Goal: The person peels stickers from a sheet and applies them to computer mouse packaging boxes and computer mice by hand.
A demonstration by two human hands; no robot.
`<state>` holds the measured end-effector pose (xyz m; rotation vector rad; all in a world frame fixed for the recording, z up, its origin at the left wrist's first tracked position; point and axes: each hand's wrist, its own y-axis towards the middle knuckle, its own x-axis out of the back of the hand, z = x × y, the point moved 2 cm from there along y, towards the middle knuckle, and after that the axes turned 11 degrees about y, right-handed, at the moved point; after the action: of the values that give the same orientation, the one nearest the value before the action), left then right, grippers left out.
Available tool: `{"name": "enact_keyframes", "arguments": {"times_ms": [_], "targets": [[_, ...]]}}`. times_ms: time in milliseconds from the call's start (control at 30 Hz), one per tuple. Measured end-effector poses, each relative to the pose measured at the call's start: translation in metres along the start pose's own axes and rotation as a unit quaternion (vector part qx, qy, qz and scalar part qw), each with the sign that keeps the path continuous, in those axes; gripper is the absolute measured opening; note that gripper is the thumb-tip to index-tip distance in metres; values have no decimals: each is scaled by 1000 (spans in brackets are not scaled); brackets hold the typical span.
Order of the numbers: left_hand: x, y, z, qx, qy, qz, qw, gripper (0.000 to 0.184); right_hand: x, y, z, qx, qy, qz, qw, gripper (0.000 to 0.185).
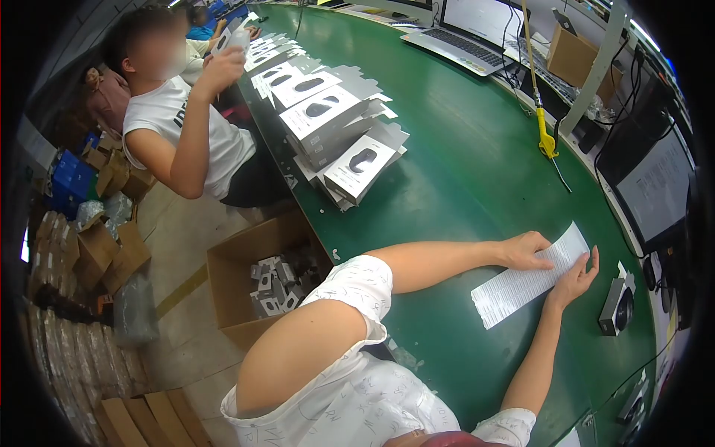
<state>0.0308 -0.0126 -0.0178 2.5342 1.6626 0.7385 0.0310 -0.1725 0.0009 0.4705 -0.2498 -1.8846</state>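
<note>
The printed sheet (518, 287) slants over the green bench (462, 212). My left hand (523, 251), arm stretched nearly straight, pinches 1 long edge under its thumb (543, 263); my right hand (572, 281) holds the other, fingers (595, 257) extended. A small box (617, 307) sits nearby.

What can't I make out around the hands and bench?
All in the head view:
- Printed sheet: wording too small to read; underside faces away from the camera.
- Right hand: any fingers beneath the sheet are hidden by it.
- Laptop screen: text washed out; top cut off by the picture's edge.
- Carton: floor covered by grey-and-white pieces.
</note>
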Motion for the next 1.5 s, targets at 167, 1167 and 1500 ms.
{"name": "enact_keyframes", "arguments": {"times_ms": [167, 1167, 1500], "targets": [[5, -2, -10, 12, -5, 6, 1000, 34, 1, 0, 0, 10, 10, -2, 1000, 38], [5, -2, -11, 10, -1, -12, 1000, 33, 1, 1, -2, -14, -33, -17, 999, 40], [4, -2, -11, 14, 16, -2, 1000, 34, 2, 1, -3, -10, -28, -18, 999, 40]]}}
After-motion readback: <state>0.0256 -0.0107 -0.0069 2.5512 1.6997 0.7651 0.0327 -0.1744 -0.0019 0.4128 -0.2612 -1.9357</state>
